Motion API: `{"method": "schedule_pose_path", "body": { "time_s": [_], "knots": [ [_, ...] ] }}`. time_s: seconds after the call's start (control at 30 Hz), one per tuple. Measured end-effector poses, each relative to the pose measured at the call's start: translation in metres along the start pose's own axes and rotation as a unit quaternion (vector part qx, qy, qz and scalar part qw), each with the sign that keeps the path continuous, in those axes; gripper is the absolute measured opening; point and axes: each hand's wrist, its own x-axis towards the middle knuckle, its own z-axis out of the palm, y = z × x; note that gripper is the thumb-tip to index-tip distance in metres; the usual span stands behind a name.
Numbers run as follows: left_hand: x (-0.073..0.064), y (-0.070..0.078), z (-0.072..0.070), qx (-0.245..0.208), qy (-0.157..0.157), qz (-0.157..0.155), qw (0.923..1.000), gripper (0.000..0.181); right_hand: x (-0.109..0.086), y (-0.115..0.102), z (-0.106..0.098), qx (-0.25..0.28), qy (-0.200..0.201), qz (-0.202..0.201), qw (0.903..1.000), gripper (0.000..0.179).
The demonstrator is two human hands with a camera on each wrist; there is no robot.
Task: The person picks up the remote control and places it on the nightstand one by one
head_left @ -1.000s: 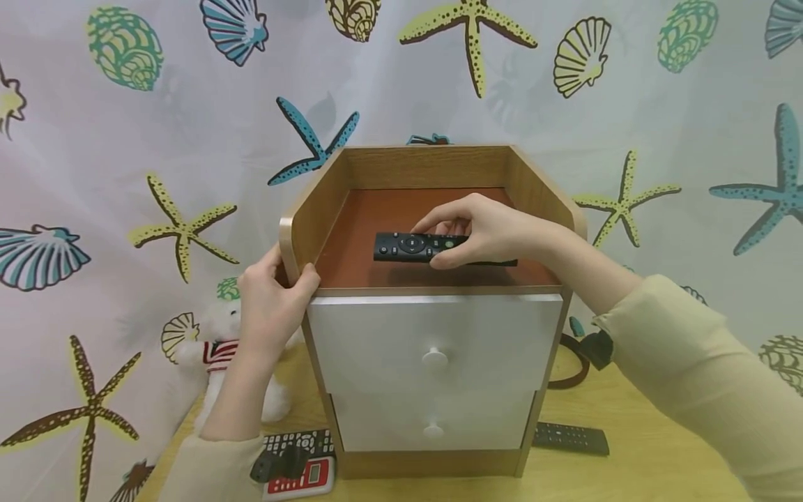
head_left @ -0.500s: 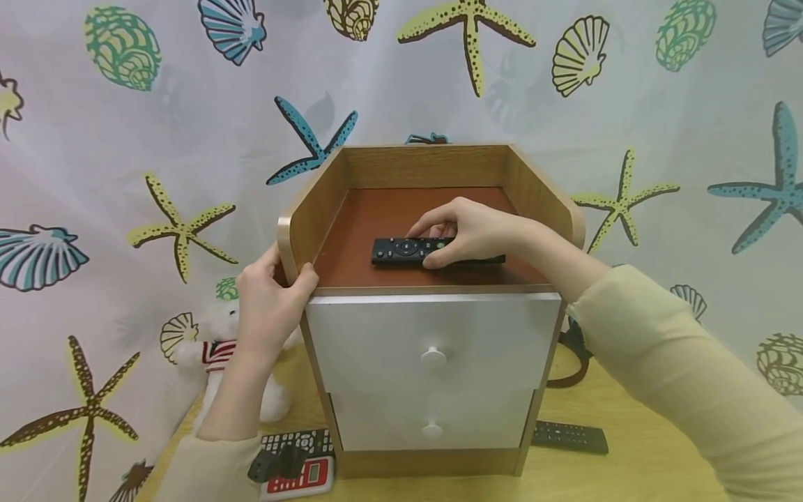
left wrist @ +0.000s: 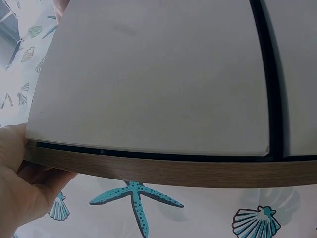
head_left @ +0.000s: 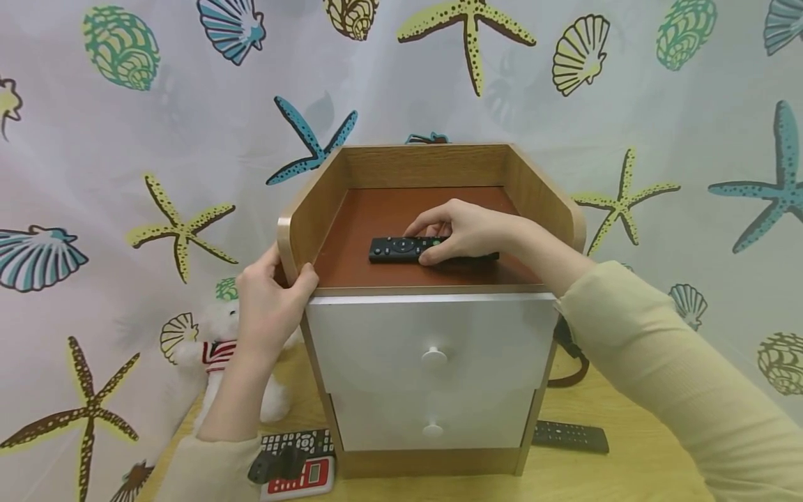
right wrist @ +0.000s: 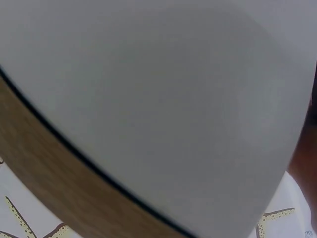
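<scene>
A small wooden cabinet (head_left: 433, 463) with two white drawers stands in the middle of the head view, its top a brown tray-like surface with raised sides. On that top lies a black remote control (head_left: 394, 251), buttons up. My right hand (head_left: 467, 233) pinches it between thumb and fingers from the right, hiding part of it. My left hand (head_left: 272, 300) grips the cabinet's front left corner, thumb in front and fingers round the side. In the left wrist view the left hand (left wrist: 25, 183) holds the wooden edge beside a white drawer front (left wrist: 158, 74). The right wrist view shows mostly a drawer front (right wrist: 163, 109).
On the yellow wooden table (head_left: 564, 481), a dark remote (head_left: 569, 437) lies right of the cabinet, with a dark looped strap (head_left: 571, 378) behind it. At left are a white plush toy (head_left: 216, 355), a many-buttoned remote (head_left: 316, 440) and a red-and-white calculator (head_left: 307, 481). A seashell-print curtain hangs behind.
My right hand has lowered the black remote control onto the cabinet's top, shifting slightly left. The left hand has stayed at the corner.
</scene>
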Motion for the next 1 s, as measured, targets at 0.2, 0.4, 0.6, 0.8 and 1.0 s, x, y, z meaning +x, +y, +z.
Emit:
{"method": "schedule_pose_path", "body": {
  "time_s": [0.2,0.4,0.6,0.8,1.0],
  "knots": [
    [-0.001,0.001,0.0,-0.004,-0.002,-0.002,1.0,0.028,0.002,0.004,0.0,-0.008,-0.016,0.009,0.9998,0.043],
    [0.0,0.0,0.0,-0.001,0.001,-0.003,1.0,0.029,0.0,0.002,0.0,-0.024,-0.025,0.017,0.9992,0.045],
    [0.0,0.0,0.001,-0.002,0.0,-0.004,1.0,0.028,-0.001,-0.001,0.001,-0.043,-0.031,0.035,0.998,0.046],
    [0.0,0.0,0.001,-0.002,-0.001,-0.007,1.0,0.028,-0.007,-0.003,-0.001,-0.043,-0.012,0.036,0.9983,0.052],
    [0.0,0.0,0.001,-0.007,0.001,-0.001,1.0,0.025,-0.017,-0.006,-0.005,-0.061,0.039,0.009,0.9973,0.045]
  ]
}}
